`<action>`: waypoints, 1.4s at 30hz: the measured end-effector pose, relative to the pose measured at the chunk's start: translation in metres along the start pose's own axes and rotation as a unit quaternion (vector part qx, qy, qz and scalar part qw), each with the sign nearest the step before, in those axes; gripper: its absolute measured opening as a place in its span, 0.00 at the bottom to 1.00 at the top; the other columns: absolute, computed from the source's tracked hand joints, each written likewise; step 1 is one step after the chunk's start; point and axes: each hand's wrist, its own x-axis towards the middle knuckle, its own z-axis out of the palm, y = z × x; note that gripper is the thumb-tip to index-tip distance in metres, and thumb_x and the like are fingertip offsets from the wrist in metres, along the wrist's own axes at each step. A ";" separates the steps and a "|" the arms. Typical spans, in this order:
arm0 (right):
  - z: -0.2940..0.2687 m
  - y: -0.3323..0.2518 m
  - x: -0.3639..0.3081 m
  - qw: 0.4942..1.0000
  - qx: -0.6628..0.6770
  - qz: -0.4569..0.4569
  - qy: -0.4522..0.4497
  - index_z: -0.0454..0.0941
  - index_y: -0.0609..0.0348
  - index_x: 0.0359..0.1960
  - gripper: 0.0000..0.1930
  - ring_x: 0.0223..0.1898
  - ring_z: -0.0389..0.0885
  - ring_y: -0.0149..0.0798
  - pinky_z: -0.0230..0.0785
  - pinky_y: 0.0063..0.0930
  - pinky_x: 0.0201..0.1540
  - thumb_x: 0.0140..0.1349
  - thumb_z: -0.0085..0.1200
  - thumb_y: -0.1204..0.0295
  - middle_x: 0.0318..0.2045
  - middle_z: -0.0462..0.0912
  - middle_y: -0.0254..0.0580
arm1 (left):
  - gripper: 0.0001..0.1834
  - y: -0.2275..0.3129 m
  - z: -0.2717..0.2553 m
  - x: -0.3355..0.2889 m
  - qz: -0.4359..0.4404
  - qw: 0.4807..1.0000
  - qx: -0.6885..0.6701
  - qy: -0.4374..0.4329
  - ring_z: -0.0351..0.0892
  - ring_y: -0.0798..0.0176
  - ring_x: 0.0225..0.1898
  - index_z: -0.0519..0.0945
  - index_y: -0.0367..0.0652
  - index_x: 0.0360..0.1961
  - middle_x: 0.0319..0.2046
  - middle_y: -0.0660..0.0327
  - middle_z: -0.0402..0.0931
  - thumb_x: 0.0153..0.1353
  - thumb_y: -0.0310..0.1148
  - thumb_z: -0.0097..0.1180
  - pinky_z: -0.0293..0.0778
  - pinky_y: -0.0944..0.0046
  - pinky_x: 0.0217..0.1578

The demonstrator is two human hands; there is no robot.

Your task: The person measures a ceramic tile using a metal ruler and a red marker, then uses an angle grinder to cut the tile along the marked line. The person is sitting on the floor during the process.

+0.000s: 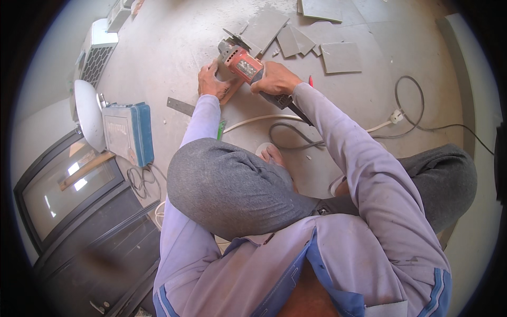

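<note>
My right hand [277, 79] is wrapped round the body of a red and black angle grinder [246, 65]. The grinder's disc [235, 39] points away from me over the floor, close to the grey tiles. Left of the grinder, my left hand [213, 82] grips a flat brown piece [231, 92], its thumb toward the tool and its fingers bent at the far side. The grinder and the hand hide part of that piece. A metal ruler [180, 106] lies on the floor beside my left wrist.
Grey tiles and offcuts [340, 57] lie ahead. A power cord [411, 79] and a white plug [396, 116] are at right, a red marker-like item [311, 81] near my right wrist, and a green tool [221, 128] beside my knee. A blue case [129, 132] stands left.
</note>
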 end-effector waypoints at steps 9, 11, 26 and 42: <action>-0.001 0.000 -0.002 1.000 -0.014 0.009 -0.005 0.80 0.68 0.46 0.35 0.42 0.86 0.54 0.77 0.38 0.46 0.36 0.67 0.55 0.40 0.86 0.60 | 0.54 -0.004 0.003 0.002 0.005 1.000 0.000 -0.003 0.69 0.49 0.63 0.72 0.40 0.67 0.59 0.51 0.72 0.38 0.53 0.78 0.67 0.56 0.65; -0.002 0.000 -0.001 1.000 0.000 0.003 -0.006 0.80 0.67 0.46 0.35 0.41 0.86 0.54 0.77 0.38 0.46 0.36 0.67 0.55 0.40 0.86 0.60 | 0.54 -0.004 0.004 0.002 0.005 1.000 -0.004 0.000 0.69 0.50 0.63 0.72 0.40 0.67 0.59 0.50 0.72 0.38 0.53 0.78 0.67 0.56 0.65; -0.001 -0.002 0.008 1.000 0.010 0.001 -0.009 0.82 0.64 0.43 0.31 0.39 0.86 0.52 0.77 0.37 0.44 0.36 0.67 0.57 0.37 0.86 0.58 | 0.55 0.001 -0.002 -0.001 0.021 1.000 0.004 0.009 0.72 0.49 0.60 0.73 0.37 0.65 0.56 0.48 0.74 0.36 0.54 0.78 0.69 0.57 0.62; 0.006 0.011 0.000 1.000 0.001 -0.017 0.019 0.80 0.62 0.42 0.29 0.37 0.84 0.52 0.75 0.39 0.43 0.39 0.66 0.57 0.36 0.85 0.57 | 0.57 0.004 -0.004 0.000 0.015 1.000 0.008 0.000 0.73 0.48 0.60 0.71 0.33 0.66 0.57 0.45 0.73 0.38 0.55 0.79 0.69 0.57 0.63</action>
